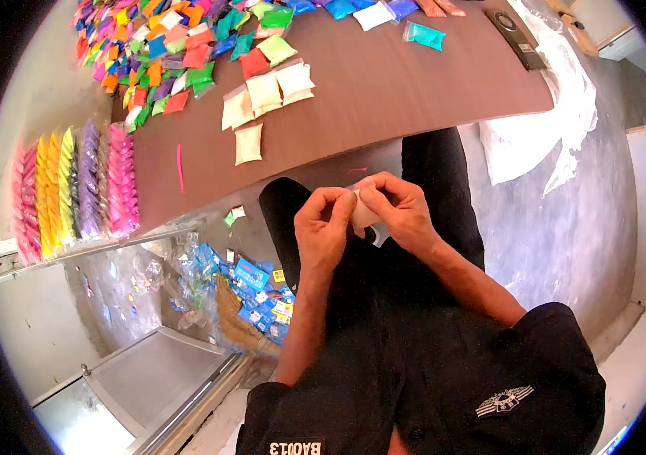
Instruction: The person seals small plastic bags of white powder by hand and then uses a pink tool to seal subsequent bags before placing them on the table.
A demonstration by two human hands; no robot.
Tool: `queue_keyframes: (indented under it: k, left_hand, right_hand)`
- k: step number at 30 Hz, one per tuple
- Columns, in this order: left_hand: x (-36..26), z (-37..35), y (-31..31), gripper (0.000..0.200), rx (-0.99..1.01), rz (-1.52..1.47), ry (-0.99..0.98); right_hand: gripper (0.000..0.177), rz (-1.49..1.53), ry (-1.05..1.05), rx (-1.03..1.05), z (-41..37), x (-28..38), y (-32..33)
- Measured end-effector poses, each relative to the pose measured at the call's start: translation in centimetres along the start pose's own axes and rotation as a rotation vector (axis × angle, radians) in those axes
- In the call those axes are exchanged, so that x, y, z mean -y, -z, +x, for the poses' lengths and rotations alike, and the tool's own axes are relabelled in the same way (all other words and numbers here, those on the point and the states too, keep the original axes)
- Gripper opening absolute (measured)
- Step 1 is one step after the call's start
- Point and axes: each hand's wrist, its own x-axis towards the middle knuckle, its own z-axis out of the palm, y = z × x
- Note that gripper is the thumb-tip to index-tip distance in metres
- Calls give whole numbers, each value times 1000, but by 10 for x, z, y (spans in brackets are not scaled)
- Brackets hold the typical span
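**Small white packet pinched in both your hands**

Your left hand (pixel 324 231) and your right hand (pixel 402 212) meet just below the near edge of the brown table (pixel 414 91), over your dark lap. Between them is a small white packet (pixel 365 218). The fingers of both hands are curled in tight. Your thumbs and first fingers pinch its top edge. Most of the packet is hidden behind them.

The packet looks light and soft, like a thin plastic bag with powder inside. It will likely bend and squash, and the plastic may be slippery. It could tear if you squeeze hard. Hold it by the flat top edge, not the fat middle.

Near the middle of the table lie more white packets (pixel 266 95). At the table's far left sits a big heap of colourful packets (pixel 175 53). Left of the table are rows of pink, yellow and purple packet strips (pixel 73 189). Right of the table lies a clear plastic sheet (pixel 543 114).

A wide stretch of brown top shows between the white packets and the near edge, so you have room there. That edge is close to your knuckles.
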Motion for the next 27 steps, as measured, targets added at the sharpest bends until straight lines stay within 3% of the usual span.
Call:
queue_keyframes:
  k: [7, 9, 15, 27]
  left_hand:
    - [3, -2, -6, 14, -2, -51, 86]
    - [2, -5, -3, 15, 106, -50, 183]
    - [-3, -9, -6, 16, 121, -8, 151]
    - [8, -14, -8, 20, 180, 0, 212]
  right_hand:
    - [23, -1, 49, -15, 0, -3, 5]
    - [24, 55, 84, -54, 1, -4, 5]
    - [25, 71, -46, -17, -4, -1, 10]
    - [23, 69, 58, -103, -4, -3, 8]
